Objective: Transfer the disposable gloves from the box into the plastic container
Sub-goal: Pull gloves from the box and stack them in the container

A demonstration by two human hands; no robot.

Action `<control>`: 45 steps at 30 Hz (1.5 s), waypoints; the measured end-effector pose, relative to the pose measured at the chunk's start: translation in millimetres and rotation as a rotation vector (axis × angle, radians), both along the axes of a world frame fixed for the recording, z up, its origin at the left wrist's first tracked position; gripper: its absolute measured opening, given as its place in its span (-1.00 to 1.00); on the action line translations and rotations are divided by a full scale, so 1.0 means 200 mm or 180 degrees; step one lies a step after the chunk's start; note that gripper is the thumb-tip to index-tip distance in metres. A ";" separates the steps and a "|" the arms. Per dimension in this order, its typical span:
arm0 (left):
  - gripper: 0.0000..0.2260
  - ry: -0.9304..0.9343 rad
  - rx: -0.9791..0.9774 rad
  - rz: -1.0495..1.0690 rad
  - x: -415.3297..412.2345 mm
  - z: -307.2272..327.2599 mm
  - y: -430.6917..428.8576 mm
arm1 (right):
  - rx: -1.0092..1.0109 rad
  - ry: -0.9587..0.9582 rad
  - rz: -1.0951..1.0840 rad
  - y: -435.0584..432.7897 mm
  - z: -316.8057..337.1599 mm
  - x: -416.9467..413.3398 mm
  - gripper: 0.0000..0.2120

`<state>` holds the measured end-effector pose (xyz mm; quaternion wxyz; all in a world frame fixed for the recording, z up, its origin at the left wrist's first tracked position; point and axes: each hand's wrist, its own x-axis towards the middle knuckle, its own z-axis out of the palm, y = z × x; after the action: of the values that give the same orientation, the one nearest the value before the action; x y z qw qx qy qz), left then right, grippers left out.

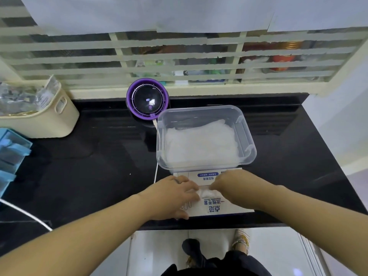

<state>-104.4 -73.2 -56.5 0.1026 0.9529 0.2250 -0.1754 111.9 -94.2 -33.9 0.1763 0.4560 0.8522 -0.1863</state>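
A white tuft of gloves (pixel 205 193) pokes from the slot of the box (pixel 217 208), which lies flat at lower centre by the near edge of the black counter (pixel 99 166). The right hand (pixel 233 186) curls its fingers down onto the tuft, pinching it (the fingertips themselves are hidden). The left hand (pixel 173 194) lies flat on the box's left part, fingers straight and slightly spread, pressing it down. Just above the box stands the clear plastic container (pixel 249 140), a heap of gloves (pixel 201 144) inside it. Further up sits a round purple device (pixel 147 98); a cream basket (pixel 49 116) stands at upper left.
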 end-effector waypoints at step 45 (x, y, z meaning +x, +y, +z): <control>-0.58 0.0108 -0.0775 0.0840 0.02 0.16 -0.02 | 0.1234 0.3809 -0.2771 -0.03 0.46 0.03 -0.85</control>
<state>-99.6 -77.0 -24.0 0.2355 0.8926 0.3269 -0.2025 118.2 -100.8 58.7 -0.4879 0.5948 0.5633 -0.3013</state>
